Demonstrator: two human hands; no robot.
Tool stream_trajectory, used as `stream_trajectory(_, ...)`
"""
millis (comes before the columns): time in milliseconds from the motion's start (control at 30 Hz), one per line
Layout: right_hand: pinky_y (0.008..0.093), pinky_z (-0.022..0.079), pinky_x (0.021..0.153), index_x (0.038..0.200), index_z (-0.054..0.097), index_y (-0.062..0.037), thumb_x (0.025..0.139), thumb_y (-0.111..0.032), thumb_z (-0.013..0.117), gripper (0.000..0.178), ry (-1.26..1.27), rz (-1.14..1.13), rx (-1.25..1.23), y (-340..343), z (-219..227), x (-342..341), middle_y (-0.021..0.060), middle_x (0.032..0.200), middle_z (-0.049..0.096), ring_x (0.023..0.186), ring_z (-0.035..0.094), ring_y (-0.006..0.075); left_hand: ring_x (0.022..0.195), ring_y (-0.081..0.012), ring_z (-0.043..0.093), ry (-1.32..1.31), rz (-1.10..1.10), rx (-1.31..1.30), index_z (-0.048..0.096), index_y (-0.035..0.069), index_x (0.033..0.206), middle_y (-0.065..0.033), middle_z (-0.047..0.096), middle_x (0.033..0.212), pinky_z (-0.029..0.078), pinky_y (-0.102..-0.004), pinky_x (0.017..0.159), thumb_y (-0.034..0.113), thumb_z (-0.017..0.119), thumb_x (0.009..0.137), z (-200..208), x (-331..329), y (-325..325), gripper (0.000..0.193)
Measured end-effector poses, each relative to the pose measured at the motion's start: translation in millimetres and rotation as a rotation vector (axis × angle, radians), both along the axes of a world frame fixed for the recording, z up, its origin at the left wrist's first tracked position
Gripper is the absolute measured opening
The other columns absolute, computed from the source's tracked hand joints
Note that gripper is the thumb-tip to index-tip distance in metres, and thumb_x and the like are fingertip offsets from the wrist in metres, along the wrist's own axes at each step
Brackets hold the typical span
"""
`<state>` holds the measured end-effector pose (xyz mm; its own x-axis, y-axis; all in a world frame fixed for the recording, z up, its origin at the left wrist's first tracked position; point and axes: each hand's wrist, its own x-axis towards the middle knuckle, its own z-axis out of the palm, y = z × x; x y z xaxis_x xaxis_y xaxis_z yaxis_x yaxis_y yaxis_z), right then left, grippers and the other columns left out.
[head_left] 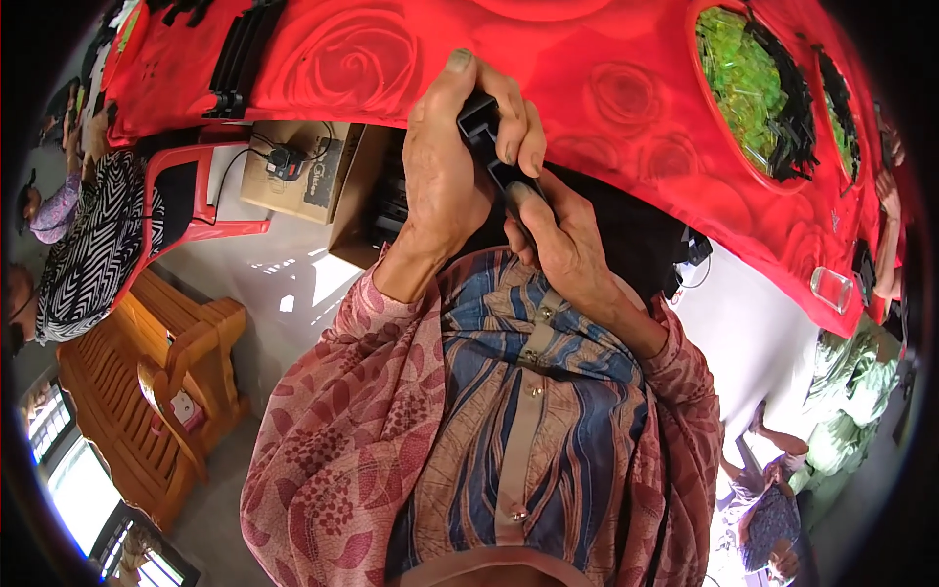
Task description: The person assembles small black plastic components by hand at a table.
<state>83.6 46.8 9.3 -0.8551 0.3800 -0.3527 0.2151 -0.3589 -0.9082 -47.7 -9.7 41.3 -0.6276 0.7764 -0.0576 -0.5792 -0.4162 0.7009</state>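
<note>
Both hands hold a black channel-shaped plastic piece (485, 137) in front of my chest, at the near edge of the red table. My left hand (440, 161) wraps its upper end, with the thumb pointing up and the fingers curled over the far side. Lower down, my right hand (567, 235) grips the same piece, its thumb pressed on the face. Part of the piece is hidden by my fingers. On the table to the left lies a stack of long black strips (242, 59).
A red rose-patterned cloth (616, 98) covers the table. On the right, a round tray holds small yellow-green clear pieces (738, 93) and black strips (787, 108). A drinking glass (831, 290) sits near the edge. Cardboard box (293, 181), red chair (210, 201) and wooden bench (147, 382) stand left; other people sit around.
</note>
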Motion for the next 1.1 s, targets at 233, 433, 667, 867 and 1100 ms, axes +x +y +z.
stream_trajectory(233, 0.026, 0.038, 0.047, 0.081, 0.053, -0.0002, 0.095, -0.032, 0.054, 0.035, -0.016, 0.022, 0.003, 3, -1, -1, 0.0024, 0.058, 0.051, 0.05, 0.048, 0.0086, 0.052, -0.0211, 0.049, 0.022, 0.051, -0.149, 0.046, 0.003, 0.07, -0.0075, 0.041, 0.056, 0.043, -0.0325, 0.055, 0.035, 0.035, 0.101, 2, 6, 4, 0.046)
stream_trajectory(433, 0.0251, 0.038, 0.048, 0.085, 0.054, -0.0009, 0.094, -0.033, 0.053, 0.033, -0.052, 0.01, -0.069, 3, 1, 0, 0.0012, 0.062, 0.051, 0.052, 0.047, 0.0083, 0.051, -0.0191, 0.042, 0.076, 0.11, -0.198, 0.044, 0.005, 0.079, -0.0061, 0.036, 0.058, 0.038, -0.0305, 0.051, 0.03, 0.033, 0.103, 5, 16, 8, 0.037)
stream_trajectory(667, 0.0249, 0.042, 0.056, 0.093, 0.055, 0.0006, 0.094, -0.025, 0.048, 0.026, -0.019, 0.067, -0.03, 8, 6, 0, 0.0023, 0.068, 0.053, 0.06, 0.051, 0.009, 0.053, -0.0204, 0.044, 0.068, 0.059, -0.155, 0.045, 0.004, 0.08, -0.0075, 0.039, 0.059, 0.04, -0.0312, 0.053, 0.029, 0.032, 0.102, 1, 17, 3, 0.036)
stream_trajectory(867, 0.0258, 0.043, 0.058, 0.093, 0.055, 0.002, 0.093, -0.02, 0.045, 0.024, -0.035, 0.126, -0.009, 14, 12, -1, 0.0037, 0.07, 0.055, 0.062, 0.051, 0.0102, 0.054, -0.0219, 0.046, 0.077, 0.085, -0.255, 0.045, 0.004, 0.08, -0.0078, 0.041, 0.06, 0.042, -0.032, 0.055, 0.029, 0.033, 0.102, 1, 20, 5, 0.036)
stream_trajectory(1100, 0.0255, 0.044, 0.06, 0.097, 0.057, 0.0025, 0.094, -0.02, 0.047, 0.025, 0.009, 0.091, 0.011, 14, 16, -1, 0.0029, 0.071, 0.055, 0.063, 0.052, 0.0099, 0.053, -0.0211, 0.045, 0.076, 0.038, -0.15, 0.046, 0.005, 0.079, -0.0068, 0.04, 0.06, 0.039, -0.0312, 0.053, 0.033, 0.036, 0.103, 4, 15, 6, 0.038)
